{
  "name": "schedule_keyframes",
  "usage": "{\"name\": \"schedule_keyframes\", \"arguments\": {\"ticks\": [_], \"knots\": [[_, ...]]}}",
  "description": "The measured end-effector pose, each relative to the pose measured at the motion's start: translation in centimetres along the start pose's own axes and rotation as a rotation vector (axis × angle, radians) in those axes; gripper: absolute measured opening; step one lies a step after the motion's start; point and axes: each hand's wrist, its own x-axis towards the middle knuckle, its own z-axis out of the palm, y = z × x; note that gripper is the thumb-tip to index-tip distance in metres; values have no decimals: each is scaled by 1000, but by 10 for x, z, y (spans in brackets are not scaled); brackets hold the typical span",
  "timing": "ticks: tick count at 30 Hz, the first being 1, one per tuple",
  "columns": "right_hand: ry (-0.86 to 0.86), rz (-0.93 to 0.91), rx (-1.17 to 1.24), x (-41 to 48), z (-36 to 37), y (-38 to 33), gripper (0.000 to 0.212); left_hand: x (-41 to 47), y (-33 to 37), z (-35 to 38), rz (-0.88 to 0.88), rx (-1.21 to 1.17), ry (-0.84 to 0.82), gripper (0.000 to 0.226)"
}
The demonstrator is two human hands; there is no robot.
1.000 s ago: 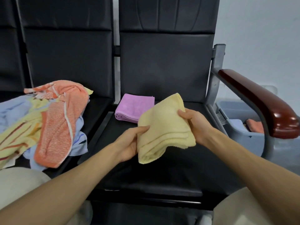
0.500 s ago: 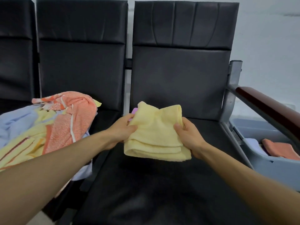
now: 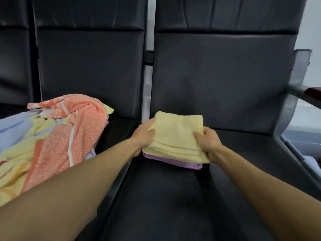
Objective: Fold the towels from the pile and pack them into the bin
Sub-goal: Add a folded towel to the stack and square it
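One folded yellow towel lies on the purple towel. The left hand and right hand grasp its side edges. It seems soft and light, so holding both sides should keep the folds. Left of the purple towel is the pile.

No writing, label, brand mark or number can be read anywhere in view: none on the yellow towel, the purple towel under it, the pile of towels, the black seats or the grey bin at the right edge.
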Motion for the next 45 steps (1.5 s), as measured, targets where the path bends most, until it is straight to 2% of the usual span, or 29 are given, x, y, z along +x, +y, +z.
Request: {"name": "schedule_keyframes", "arguments": {"ticks": [6,10,12,15,19,22,25,28,31,35,37,40,42,45], "knots": [[10,12,-92,-3,3,-8,40,-12,1,-5,-78,-119,27,56],[156,-301,-495,-37,5,-16,48,-43,8,-21,-85,-122,45,60],[134,-372,-529,-54,11,-22,46,-62,11,-35,-90,-138,62,53],[-5,-450,-463,-90,29,-46,40,-100,17,-78,-77,-159,122,34],[-186,-542,-471,-132,61,-84,31,-142,2,-134,-25,27,206,32],[-314,-591,-518,-156,91,-104,30,-167,-29,-165,-33,266,288,32],[-428,-591,-559,-169,120,-117,32,-170,-60,-184,-9,604,228,42],[-526,-567,-606,-171,149,-121,31,-165,-83,-189,49,829,133,32],[-579,-531,-614,-169,169,-117,36,-164,-89,-188,95,911,193,22],[-562,-499,-555,-171,175,-110,32,-161,-80,-187,147,998,301,16],[-544,-487,-532,-174,171,-108,31,-162,-72,-186,127,836,337,13],[-511,-448,-448,-177,164,-110,28,-168,-55,-188,51,387,365,8],[-503,-340,-259,-175,162,-112,30,-175,-44,-187,24,121,309,13],[-493,-91,91,-170,162,-122,39,-188,-29,-188,61,-228,142,32]]}}
